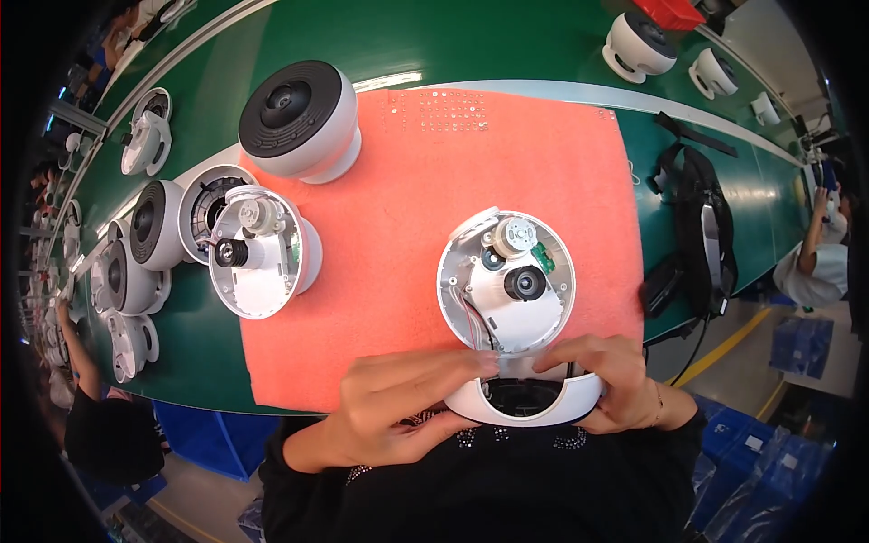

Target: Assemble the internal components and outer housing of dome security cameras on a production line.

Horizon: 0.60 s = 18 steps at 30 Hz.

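Observation:
Near the table's front edge, both my hands grip a white rounded housing shell (466,398) with a dark opening. My left hand (398,403) closes on its left side, thumb below and fingertips at the upper rim. On the right side, my right hand (615,376) is closed round it with the fingers bent over the top. A small pale, see-through piece (518,366) shows between the fingertips; how it is held cannot be made out. Just beyond lies an open round white device housing (493,326) with a motor (516,233), a black lens (525,283) and thin wires.
An orange mat (398,317) bears several small screws (453,110). At its left are another opened housing (272,281) and a finished white-and-black round device (312,136). More devices line the green table (480,45). A black strap bundle (701,222) lies right. Co-workers sit at both sides.

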Each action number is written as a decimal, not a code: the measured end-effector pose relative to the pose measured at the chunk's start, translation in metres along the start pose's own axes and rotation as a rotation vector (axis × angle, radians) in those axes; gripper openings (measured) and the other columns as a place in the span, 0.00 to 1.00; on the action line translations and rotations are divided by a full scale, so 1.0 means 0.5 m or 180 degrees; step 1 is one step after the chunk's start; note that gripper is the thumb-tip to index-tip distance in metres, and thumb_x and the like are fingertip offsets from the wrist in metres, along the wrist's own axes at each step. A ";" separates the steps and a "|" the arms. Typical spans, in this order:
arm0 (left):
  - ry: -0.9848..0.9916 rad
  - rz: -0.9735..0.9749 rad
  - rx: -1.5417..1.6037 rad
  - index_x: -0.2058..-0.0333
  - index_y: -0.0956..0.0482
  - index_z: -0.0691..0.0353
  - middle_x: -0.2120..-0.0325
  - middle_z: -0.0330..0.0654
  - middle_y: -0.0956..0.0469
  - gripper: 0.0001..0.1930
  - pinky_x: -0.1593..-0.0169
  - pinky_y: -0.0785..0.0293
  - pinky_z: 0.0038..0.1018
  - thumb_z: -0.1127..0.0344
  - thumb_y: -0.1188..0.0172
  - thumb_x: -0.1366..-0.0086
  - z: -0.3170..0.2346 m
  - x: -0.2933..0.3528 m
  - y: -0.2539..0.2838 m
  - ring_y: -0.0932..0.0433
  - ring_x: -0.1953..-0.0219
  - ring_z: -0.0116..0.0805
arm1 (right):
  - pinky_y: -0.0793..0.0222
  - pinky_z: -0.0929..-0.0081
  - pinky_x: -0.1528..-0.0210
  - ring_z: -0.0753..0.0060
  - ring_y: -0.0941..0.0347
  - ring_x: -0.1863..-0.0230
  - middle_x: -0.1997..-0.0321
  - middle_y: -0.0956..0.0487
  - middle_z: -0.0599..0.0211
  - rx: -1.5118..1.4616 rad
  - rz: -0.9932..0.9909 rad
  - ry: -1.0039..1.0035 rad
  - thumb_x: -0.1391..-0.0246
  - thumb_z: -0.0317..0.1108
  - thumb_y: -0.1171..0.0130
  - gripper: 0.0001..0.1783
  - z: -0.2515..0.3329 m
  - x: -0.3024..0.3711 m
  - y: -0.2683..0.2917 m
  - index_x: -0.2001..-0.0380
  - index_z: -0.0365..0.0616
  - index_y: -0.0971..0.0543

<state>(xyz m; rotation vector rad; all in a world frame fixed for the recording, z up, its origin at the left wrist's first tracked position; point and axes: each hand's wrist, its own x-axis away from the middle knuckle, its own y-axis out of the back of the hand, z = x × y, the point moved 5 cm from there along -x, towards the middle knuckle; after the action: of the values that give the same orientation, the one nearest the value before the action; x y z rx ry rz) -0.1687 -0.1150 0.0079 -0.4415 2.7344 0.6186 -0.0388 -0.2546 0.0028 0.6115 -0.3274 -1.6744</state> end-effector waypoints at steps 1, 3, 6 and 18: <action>0.0037 0.0091 0.0146 0.60 0.24 0.70 0.64 0.49 0.22 0.21 0.66 0.22 0.26 0.73 0.35 0.57 -0.001 0.000 0.001 0.20 0.66 0.40 | 0.26 0.73 0.65 0.58 0.23 0.65 0.62 0.23 0.56 -0.0069 -0.0142 0.0106 0.66 0.32 0.34 0.23 -0.002 0.010 -0.004 0.64 0.34 0.27; 0.0113 0.0125 0.0092 0.60 0.25 0.71 0.64 0.49 0.22 0.21 0.66 0.23 0.27 0.73 0.35 0.57 -0.003 0.001 0.005 0.20 0.66 0.41 | 0.26 0.72 0.63 0.57 0.24 0.63 0.61 0.23 0.55 -0.0339 -0.0066 -0.0099 0.65 0.33 0.34 0.24 0.003 0.003 -0.002 0.63 0.34 0.27; 0.0123 0.0193 -0.0013 0.60 0.25 0.71 0.64 0.50 0.22 0.22 0.65 0.23 0.27 0.72 0.34 0.57 0.000 -0.001 0.010 0.20 0.66 0.41 | 0.27 0.70 0.60 0.54 0.25 0.60 0.59 0.24 0.54 -0.0667 -0.0012 -0.0276 0.63 0.35 0.34 0.25 -0.003 0.008 -0.008 0.60 0.34 0.27; 0.0826 -0.0409 0.0634 0.58 0.25 0.69 0.66 0.48 0.21 0.25 0.63 0.23 0.27 0.64 0.31 0.55 0.050 0.032 0.035 0.20 0.65 0.35 | 0.31 0.73 0.62 0.63 0.27 0.65 0.58 0.29 0.51 -0.0887 -0.0375 -0.0487 0.49 0.35 0.44 0.26 -0.015 0.025 0.007 0.51 0.33 0.38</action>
<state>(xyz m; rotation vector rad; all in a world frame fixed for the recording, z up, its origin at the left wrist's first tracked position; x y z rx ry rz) -0.1837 -0.0921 -0.0127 -0.6833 2.9415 0.2682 -0.0329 -0.2665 -0.0043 0.3006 -0.1644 -1.8447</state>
